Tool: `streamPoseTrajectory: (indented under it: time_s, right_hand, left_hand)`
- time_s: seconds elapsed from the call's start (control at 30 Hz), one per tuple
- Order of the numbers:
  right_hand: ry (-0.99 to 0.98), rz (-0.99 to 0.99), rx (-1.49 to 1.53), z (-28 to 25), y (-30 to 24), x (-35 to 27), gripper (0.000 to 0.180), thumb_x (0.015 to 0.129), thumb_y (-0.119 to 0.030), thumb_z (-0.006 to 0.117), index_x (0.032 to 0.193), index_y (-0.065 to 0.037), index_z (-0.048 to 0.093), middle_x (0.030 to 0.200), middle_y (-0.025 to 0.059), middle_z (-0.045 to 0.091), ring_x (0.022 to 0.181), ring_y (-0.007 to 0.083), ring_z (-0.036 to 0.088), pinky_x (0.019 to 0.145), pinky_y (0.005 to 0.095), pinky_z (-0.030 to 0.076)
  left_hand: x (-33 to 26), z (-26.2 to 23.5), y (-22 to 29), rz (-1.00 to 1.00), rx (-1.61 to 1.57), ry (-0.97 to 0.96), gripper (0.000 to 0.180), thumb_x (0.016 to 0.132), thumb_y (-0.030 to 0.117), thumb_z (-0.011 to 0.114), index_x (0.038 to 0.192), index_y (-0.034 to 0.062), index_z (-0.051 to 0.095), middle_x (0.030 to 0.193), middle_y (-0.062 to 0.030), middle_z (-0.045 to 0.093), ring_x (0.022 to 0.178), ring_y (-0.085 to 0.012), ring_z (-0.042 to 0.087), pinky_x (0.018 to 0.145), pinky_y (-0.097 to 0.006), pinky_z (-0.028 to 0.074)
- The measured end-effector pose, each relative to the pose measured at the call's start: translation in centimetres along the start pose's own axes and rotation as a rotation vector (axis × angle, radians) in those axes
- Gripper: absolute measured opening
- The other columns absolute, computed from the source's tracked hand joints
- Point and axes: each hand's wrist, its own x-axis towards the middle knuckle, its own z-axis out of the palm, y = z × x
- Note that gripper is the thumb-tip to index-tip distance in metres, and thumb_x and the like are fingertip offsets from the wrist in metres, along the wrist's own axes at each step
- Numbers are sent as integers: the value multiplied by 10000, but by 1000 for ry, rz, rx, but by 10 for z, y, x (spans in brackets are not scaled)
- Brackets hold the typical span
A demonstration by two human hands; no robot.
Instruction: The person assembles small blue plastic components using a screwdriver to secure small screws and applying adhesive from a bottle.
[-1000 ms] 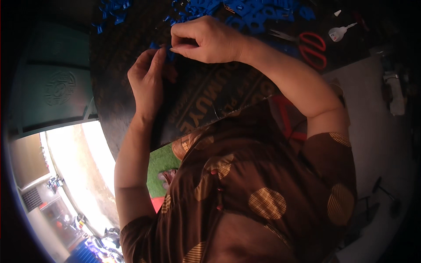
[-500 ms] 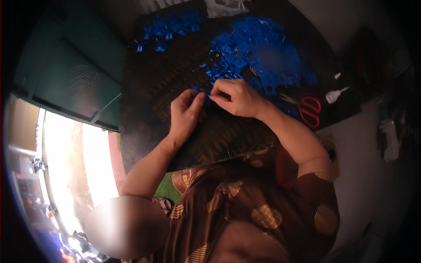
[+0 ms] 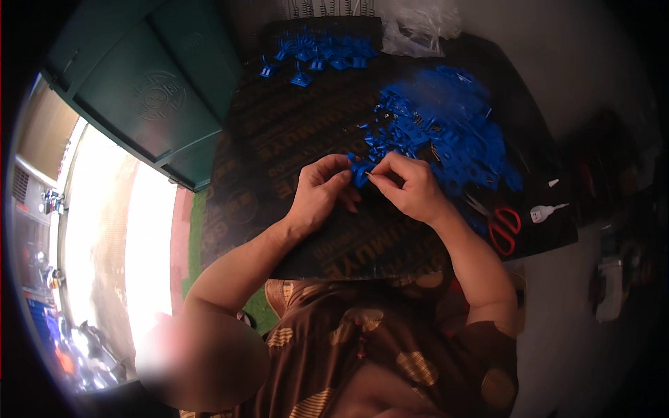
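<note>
My left hand point(image 3: 322, 189) grips a small blue plastic part point(image 3: 359, 173) between thumb and fingers, above the near middle of the dark table. Close against the part's right side, my right hand point(image 3: 410, 187) is closed in a pinch. A tiny pale, thin tip shows at those fingers, too small to name. Just beyond my right hand lies a large heap of loose blue plastic pieces point(image 3: 446, 125), with some thin metal bits among them. Farther off at the left, several blue parts with upright prongs point(image 3: 320, 50) are grouped together.
Red-handled scissors point(image 3: 503, 230) lie right of my right forearm, beside a small white object with a narrow stem point(image 3: 547, 212). A clear plastic bag point(image 3: 420, 28) rests at the far edge. A green metal door point(image 3: 153, 90) stands to the left of the table point(image 3: 279, 125).
The whole view has shifted, so the table and its things appear farther right and lower. More of the blue part shows between my hands, which stay close together.
</note>
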Motion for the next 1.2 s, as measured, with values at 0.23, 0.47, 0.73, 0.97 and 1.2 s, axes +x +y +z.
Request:
streamPoseTrajectory:
  time_s: [0.23, 0.47, 0.73, 0.97, 1.2]
  right_hand:
    - [-23, 99, 35, 1, 0, -1, 83, 797, -9, 677, 805, 0, 595, 681, 33, 589, 584, 78, 533, 521, 228, 411]
    - [-22, 99, 18, 1, 2, -1, 79, 799, 2, 676, 808, 0, 598, 681, 20, 584, 585, 55, 518, 517, 213, 398]
    - [-40, 155, 15, 0, 5, -1, 62, 811, 11, 661, 821, -2, 601, 698, 20, 593, 612, 61, 532, 543, 217, 415]
    - [15, 163, 67, 3, 14, -1, 55, 828, -3, 646, 847, 1, 595, 699, 63, 617, 602, 118, 578, 525, 245, 438]
    - [35, 235, 111, 6, 14, -1, 37, 847, -5, 620, 876, 12, 606, 720, 72, 635, 636, 122, 616, 555, 241, 471]
  left_hand:
    - [1, -1, -6, -6, -110, 18, 211, 918, 15, 507, 1114, -63, 521, 937, -114, 610, 719, -173, 641, 594, -287, 581]
    - [-1, 1, -1, 11, -95, -6, 296, 911, 7, 521, 1202, -50, 513, 1024, -126, 612, 796, -173, 639, 682, -303, 589]
    - [1, -3, -2, -2, -9, -27, 361, 912, -11, 514, 1271, -35, 490, 1075, -131, 599, 771, -168, 643, 690, -306, 591]
    - [-2, -2, 4, 4, -101, -41, 417, 897, -3, 561, 1299, -27, 454, 1021, -117, 597, 776, -177, 644, 678, -321, 595]
    - [-3, 2, 3, 116, -75, -23, 380, 878, -46, 571, 1243, -33, 466, 910, -83, 589, 714, -131, 624, 616, -272, 583]
